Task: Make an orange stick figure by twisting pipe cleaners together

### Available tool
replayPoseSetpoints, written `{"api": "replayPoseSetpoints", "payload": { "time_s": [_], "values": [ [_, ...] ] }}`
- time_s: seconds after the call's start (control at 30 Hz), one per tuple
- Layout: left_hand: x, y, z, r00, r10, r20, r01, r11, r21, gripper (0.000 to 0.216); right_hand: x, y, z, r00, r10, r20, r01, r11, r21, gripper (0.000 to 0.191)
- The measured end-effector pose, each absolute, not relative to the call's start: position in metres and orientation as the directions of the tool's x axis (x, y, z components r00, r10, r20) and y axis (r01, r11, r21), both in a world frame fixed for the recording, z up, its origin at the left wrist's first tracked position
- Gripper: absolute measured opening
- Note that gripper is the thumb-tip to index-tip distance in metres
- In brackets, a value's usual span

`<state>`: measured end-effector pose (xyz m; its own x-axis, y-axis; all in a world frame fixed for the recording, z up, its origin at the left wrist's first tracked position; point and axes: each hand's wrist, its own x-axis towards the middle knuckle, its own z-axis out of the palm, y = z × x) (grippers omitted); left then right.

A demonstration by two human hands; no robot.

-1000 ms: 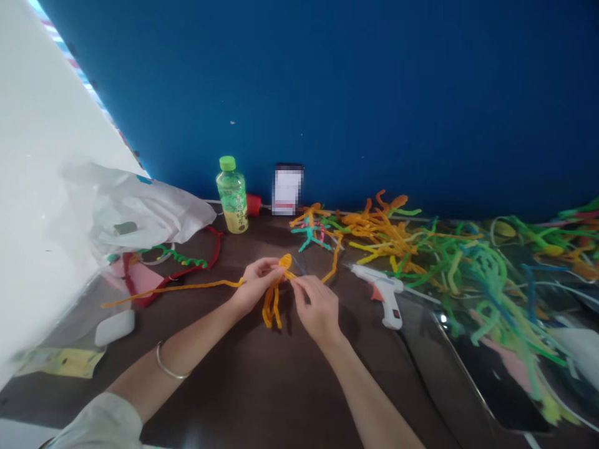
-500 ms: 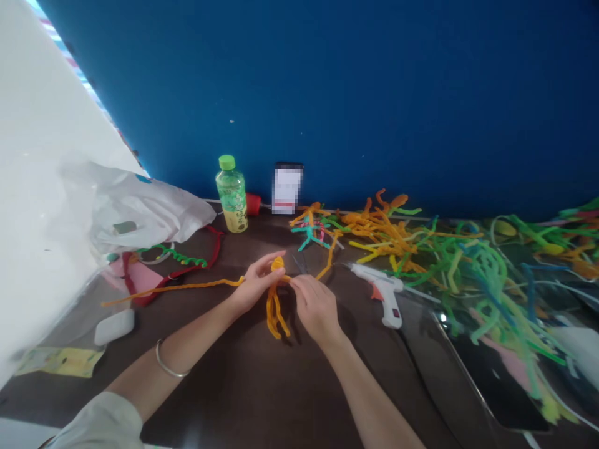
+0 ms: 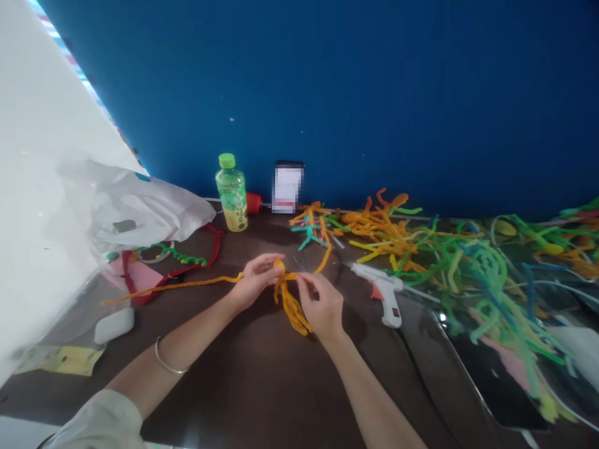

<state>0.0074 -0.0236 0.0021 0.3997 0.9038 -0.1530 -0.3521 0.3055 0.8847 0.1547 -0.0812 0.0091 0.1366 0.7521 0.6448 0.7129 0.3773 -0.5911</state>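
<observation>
My left hand (image 3: pixel 255 282) pinches the top of an orange pipe-cleaner bundle (image 3: pixel 291 305) over the dark table (image 3: pixel 243 380). A long orange pipe cleaner (image 3: pixel 173 287) trails from that hand to the left. My right hand (image 3: pixel 321 302) is closed on another orange strand beside the bundle's top, and that strand runs up and to the right. The bundle's looped strands hang down between both hands, slanting toward my right wrist. A silver bangle (image 3: pixel 165 365) sits on my left forearm.
A white glue gun (image 3: pixel 381 290) lies just right of my hands. A big heap of orange, green and yellow pipe cleaners (image 3: pixel 449 262) covers the right side. A green-capped bottle (image 3: pixel 231 194), a small card, a white plastic bag (image 3: pixel 135 209), red and green pipe cleaners and a white case (image 3: pixel 113 325) lie left.
The bundle's hanging strands have swung from straight down to slanting right toward my right hand. Both hands turned slightly around the bundle's top; my left fingers now cover the small loop.
</observation>
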Motion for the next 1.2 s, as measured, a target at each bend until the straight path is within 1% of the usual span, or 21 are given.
{"api": "replayPoseSetpoints", "payload": {
  "time_s": [0.1,0.27,0.37,0.5,0.63,0.67,0.73,0.8,0.87,0.93,1.0,1.13,1.2],
  "values": [
    [0.007,-0.023,-0.002,0.399,0.907,-0.134,-0.315,0.273,0.909,0.026,0.156,-0.081,0.009,0.185,0.773,0.607,0.695,0.333,-0.637,0.006],
    [0.008,-0.024,-0.003,0.419,0.906,-0.058,-0.227,0.166,0.96,0.039,0.159,-0.08,0.006,0.262,0.812,0.522,0.643,0.257,-0.722,0.01],
    [0.009,-0.023,-0.003,0.42,0.907,-0.041,-0.202,0.138,0.97,0.04,0.161,-0.079,0.006,0.281,0.825,0.489,0.626,0.228,-0.746,0.011],
    [0.009,-0.022,-0.004,0.365,0.93,-0.038,-0.203,0.119,0.972,0.038,0.163,-0.077,0.006,0.275,0.833,0.48,0.613,0.232,-0.755,0.011],
    [0.009,-0.021,-0.006,0.354,0.934,-0.052,-0.238,0.143,0.961,0.038,0.168,-0.076,0.01,0.202,0.837,0.509,0.6,0.305,-0.739,0.01],
    [0.009,-0.021,-0.006,0.358,0.932,-0.051,-0.251,0.149,0.957,0.038,0.17,-0.076,0.011,0.177,0.832,0.526,0.596,0.335,-0.73,0.011],
    [0.008,-0.021,-0.006,0.361,0.931,-0.049,-0.274,0.156,0.949,0.038,0.174,-0.077,0.014,0.129,0.809,0.574,0.596,0.399,-0.697,0.02],
    [0.008,-0.021,-0.007,0.363,0.93,-0.054,-0.284,0.165,0.944,0.039,0.179,-0.076,0.015,0.09,0.767,0.636,0.627,0.452,-0.634,0.029],
    [0.008,-0.02,-0.007,0.37,0.927,-0.058,-0.286,0.173,0.942,0.039,0.182,-0.074,0.013,0.056,0.728,0.683,0.689,0.467,-0.554,0.033],
    [0.008,-0.02,-0.007,0.383,0.922,-0.057,-0.291,0.179,0.94,0.039,0.183,-0.071,0.01,0.023,0.716,0.698,0.75,0.449,-0.486,0.031],
    [0.008,-0.02,-0.007,0.392,0.918,-0.055,-0.307,0.186,0.933,0.039,0.183,-0.068,0.005,-0.008,0.728,0.686,0.789,0.426,-0.442,0.026],
    [0.008,-0.02,-0.007,0.364,0.93,-0.054,-0.346,0.189,0.919,0.037,0.181,-0.065,-0.004,-0.065,0.736,0.673,0.818,0.426,-0.387,0.015],
    [0.008,-0.019,-0.007,0.341,0.938,-0.054,-0.352,0.181,0.918,0.036,0.18,-0.065,-0.006,-0.096,0.726,0.681,0.822,0.444,-0.357,0.012]
  ]
}}
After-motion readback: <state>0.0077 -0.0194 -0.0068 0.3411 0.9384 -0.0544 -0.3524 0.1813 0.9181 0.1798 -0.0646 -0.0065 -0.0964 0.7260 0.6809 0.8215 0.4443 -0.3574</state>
